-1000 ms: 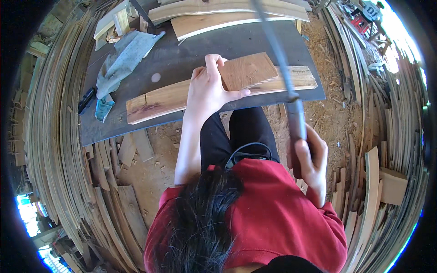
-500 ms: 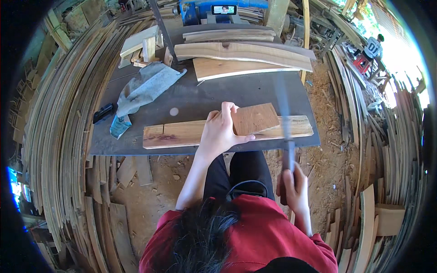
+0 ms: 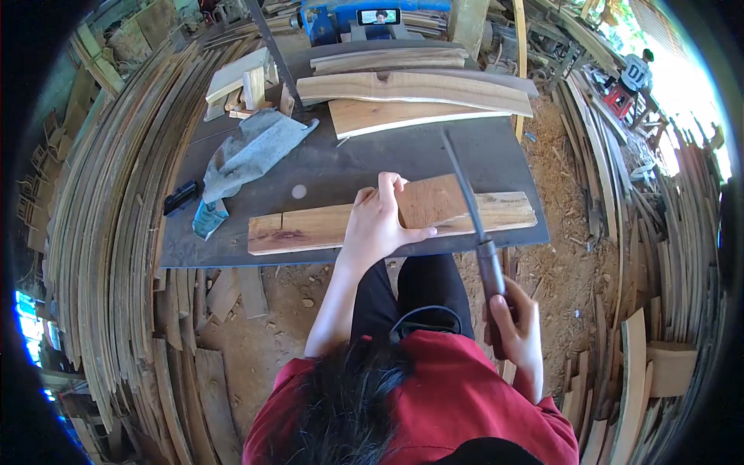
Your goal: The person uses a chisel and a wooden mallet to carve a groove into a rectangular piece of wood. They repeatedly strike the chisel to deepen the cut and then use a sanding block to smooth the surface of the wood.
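Observation:
My left hand (image 3: pixel 380 218) presses flat on a small reddish wood piece (image 3: pixel 428 203) that lies on a long plank (image 3: pixel 310 229) near the front edge of the dark workbench (image 3: pixel 364 163). My right hand (image 3: pixel 518 324) grips the handle of a long thin blade tool (image 3: pixel 465 194). Its blade slants up across the right part of the small wood piece and plank. My head and red shirt fill the lower middle of the view.
A grey cloth (image 3: pixel 252 151), small wood blocks (image 3: pixel 240 81) and wide boards (image 3: pixel 418 89) lie on the far half of the bench. Stacks of curved wood strips (image 3: pixel 116 232) ring the bench left and right. A person (image 3: pixel 637 71) sits far right. Sawdust covers the ground.
The blade tool has swung down and forward from beside my body onto the wood. My right hand has come up with it. My left hand stays on the small piece.

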Motion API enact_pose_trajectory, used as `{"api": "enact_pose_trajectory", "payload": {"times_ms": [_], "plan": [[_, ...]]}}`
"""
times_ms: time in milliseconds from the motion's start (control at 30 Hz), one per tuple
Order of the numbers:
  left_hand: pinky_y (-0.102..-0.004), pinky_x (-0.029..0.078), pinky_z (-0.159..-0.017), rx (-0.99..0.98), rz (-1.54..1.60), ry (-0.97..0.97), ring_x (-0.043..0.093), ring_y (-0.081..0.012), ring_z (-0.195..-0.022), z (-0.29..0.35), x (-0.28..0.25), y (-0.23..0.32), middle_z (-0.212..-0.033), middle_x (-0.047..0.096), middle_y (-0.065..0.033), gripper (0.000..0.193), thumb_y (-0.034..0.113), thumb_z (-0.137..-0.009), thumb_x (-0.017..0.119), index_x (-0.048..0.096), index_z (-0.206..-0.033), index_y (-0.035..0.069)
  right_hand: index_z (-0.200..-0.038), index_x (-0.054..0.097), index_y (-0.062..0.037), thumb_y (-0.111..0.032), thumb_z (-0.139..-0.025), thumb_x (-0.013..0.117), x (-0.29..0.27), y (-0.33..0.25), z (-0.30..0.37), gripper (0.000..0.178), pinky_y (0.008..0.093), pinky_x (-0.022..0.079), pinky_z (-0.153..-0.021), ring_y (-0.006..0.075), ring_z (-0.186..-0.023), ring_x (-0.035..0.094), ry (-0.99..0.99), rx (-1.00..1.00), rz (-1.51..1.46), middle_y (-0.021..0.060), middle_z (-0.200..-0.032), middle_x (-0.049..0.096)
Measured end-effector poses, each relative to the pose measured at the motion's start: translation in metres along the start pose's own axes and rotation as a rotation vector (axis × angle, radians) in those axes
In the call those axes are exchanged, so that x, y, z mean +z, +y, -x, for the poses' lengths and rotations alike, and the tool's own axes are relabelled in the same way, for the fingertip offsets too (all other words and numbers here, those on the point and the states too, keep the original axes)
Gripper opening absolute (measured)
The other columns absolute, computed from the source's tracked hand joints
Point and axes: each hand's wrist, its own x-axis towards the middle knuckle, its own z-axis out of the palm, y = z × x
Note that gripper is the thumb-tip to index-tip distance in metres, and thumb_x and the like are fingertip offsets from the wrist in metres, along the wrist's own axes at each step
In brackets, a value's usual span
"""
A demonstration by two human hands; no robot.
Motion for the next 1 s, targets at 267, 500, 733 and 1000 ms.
{"api": "enact_pose_trajectory", "payload": {"times_ms": [267, 500, 733, 1000], "plan": [[-0.0471, 0.041, -0.094, 0.003, 0.006, 0.01, 0.063, -0.0347, -0.093, 0.0, -0.001, 0.001, -0.101, 0.061, -0.0149, 0.084, 0.056, -0.06, 0.083, 0.032, -0.105, 0.007, -0.117, 0.057, 0.0037, -0.023, -0.097, 0.052, 0.004, 0.007, -0.004, 0.033, 0.0245, 0.039, -0.043, 0.0076, -0.047, 0.051, -0.048, 0.081, 0.114, 0.0027, -0.063, 0.058], [-0.0464, 0.041, -0.094, -0.023, 0.004, 0.0, 0.064, -0.0346, -0.095, 0.001, 0.0, 0.002, -0.101, 0.061, -0.0153, 0.084, 0.056, -0.06, 0.083, 0.033, -0.106, 0.007, -0.113, 0.06, 0.0016, -0.027, -0.097, 0.051, -0.001, 0.008, 0.0, 0.034, 0.0257, 0.038, -0.043, 0.0081, -0.046, 0.049, -0.009, -0.064, -0.094, 0.0033, -0.06, 0.056], [-0.0466, 0.042, -0.093, -0.001, 0.003, 0.009, 0.063, -0.0344, -0.093, 0.0, 0.0, 0.001, -0.101, 0.06, -0.0148, 0.084, 0.054, -0.06, 0.084, 0.032, -0.107, 0.007, -0.112, 0.054, 0.005, -0.033, -0.099, 0.047, -0.009, 0.006, -0.004, 0.041, 0.0231, 0.033, -0.038, 0.0076, -0.041, 0.045, -0.053, -0.185, -0.078, 0.0015, -0.057, 0.051], [-0.0464, 0.041, -0.093, -0.005, 0.005, 0.015, 0.063, -0.0342, -0.094, -0.001, 0.0, 0.001, -0.1, 0.06, -0.0144, 0.084, 0.055, -0.061, 0.083, 0.032, -0.106, 0.007, -0.108, 0.061, 0.0029, -0.026, -0.096, 0.053, -0.01, 0.013, -0.007, 0.032, 0.0259, 0.036, -0.042, 0.0076, -0.045, 0.047, -0.048, 0.12, 0.068, 0.0026, -0.062, 0.057]]}}
